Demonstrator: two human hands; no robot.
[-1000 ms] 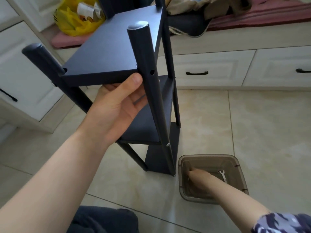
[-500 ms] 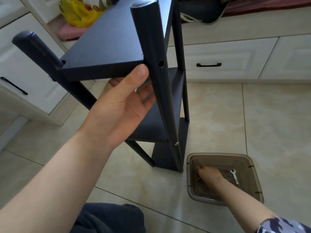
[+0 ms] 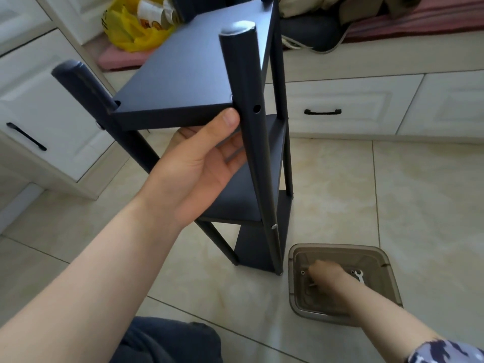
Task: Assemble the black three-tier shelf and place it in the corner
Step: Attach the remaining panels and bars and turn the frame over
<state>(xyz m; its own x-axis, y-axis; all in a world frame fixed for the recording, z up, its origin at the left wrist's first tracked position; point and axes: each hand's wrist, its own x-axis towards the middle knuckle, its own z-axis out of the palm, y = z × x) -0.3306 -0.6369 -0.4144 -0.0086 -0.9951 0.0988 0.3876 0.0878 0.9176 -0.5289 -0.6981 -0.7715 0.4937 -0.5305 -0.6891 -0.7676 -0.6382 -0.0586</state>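
The black three-tier shelf stands upright on the tiled floor, tilted slightly toward me. My left hand holds it under the top board, thumb pressed on the board's front edge beside the front post, fingers reaching behind that post. An open screw hole shows on the post just right of my thumb. My right hand reaches down into a translucent brown tray on the floor, fingers pointing down among small metal parts and hidden from me. A small silver wrench lies in the tray beside the hand.
White drawers with black handles run along the back, and a white cabinet stands at the left. A yellow bag and cushions lie on the bench above. My knee is at the bottom edge.
My right hand has shifted a little inside the tray. My left hand keeps the same hold on the shelf; the view has swayed slightly.
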